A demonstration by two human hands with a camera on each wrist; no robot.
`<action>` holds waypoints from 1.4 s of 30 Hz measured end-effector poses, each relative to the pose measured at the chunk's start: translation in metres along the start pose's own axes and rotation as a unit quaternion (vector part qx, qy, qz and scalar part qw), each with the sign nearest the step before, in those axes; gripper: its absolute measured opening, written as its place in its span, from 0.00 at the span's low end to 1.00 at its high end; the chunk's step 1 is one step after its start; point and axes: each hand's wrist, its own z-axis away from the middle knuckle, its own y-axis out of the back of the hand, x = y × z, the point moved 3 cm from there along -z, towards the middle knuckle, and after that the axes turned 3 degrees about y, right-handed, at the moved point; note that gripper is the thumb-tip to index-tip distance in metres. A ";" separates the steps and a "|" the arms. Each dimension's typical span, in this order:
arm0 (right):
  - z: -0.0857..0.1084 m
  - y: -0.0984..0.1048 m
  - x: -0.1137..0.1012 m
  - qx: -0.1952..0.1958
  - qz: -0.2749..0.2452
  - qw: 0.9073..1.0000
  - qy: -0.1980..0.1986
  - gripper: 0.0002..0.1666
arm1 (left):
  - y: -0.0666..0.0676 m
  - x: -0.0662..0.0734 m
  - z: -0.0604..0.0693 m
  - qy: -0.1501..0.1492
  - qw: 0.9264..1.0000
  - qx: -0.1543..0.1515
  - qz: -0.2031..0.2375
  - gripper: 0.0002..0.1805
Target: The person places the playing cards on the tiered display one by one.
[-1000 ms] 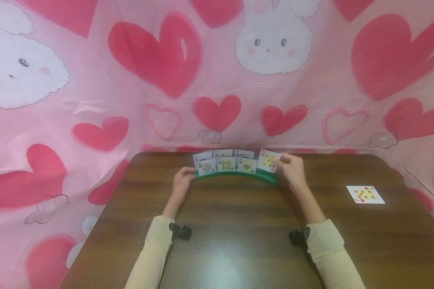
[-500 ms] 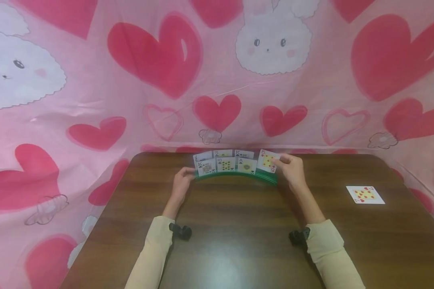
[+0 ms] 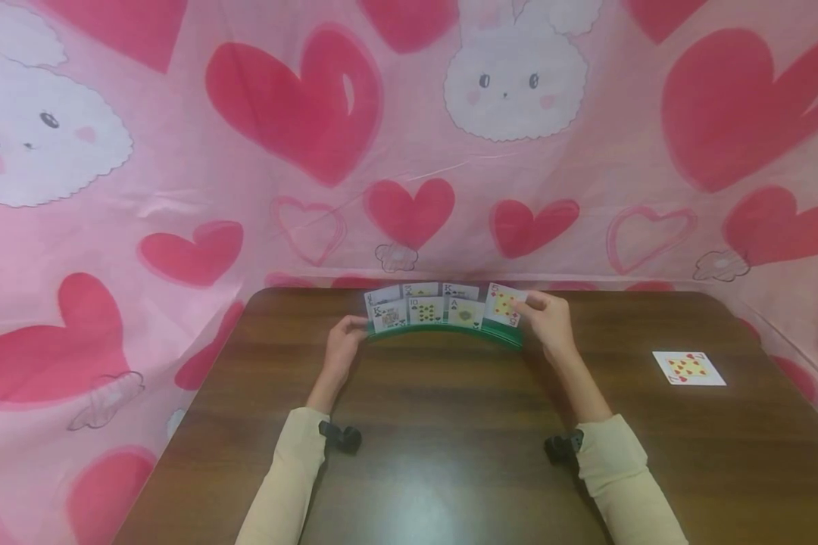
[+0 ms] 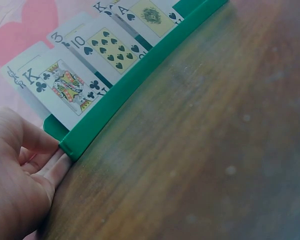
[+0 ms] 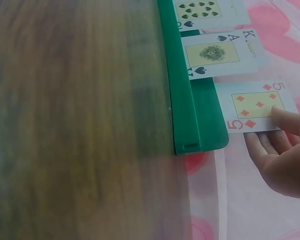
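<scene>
A curved green card holder (image 3: 502, 334) stands at the table's far side. My left hand (image 3: 341, 344) grips its left end between thumb and fingers. In my right hand (image 3: 551, 325) I pinch the five of diamonds (image 5: 252, 105) by its right edge; the card is upright at the holder's right end, its lower edge at the back slot. The holder's front row bears the king of clubs (image 4: 65, 87), the ten of spades (image 4: 110, 50) and the ace of spades (image 5: 212, 53). Behind them stand several partly hidden cards, among them a three (image 4: 57, 37) and a king (image 3: 460, 290).
On the right of the brown wooden table (image 3: 416, 424) a seven of hearts (image 3: 688, 368) lies face up. A pink cloth (image 3: 409, 159) with hearts and rabbit faces hangs behind the table and along its sides.
The five of diamonds and my right hand have sunk very slightly. My left hand and the card holder keep their places.
</scene>
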 end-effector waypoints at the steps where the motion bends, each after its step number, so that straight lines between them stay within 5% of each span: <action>1: 0.000 0.000 0.000 -0.002 0.002 1.000 0.002 0.20 | 0.000 0.000 0.000 0.001 1.000 0.000 -0.001 0.10; 42: 0.001 -0.005 0.000 -0.026 -0.015 1.000 -0.007 0.17 | 0.001 0.004 0.003 -0.021 1.000 0.003 0.006 0.10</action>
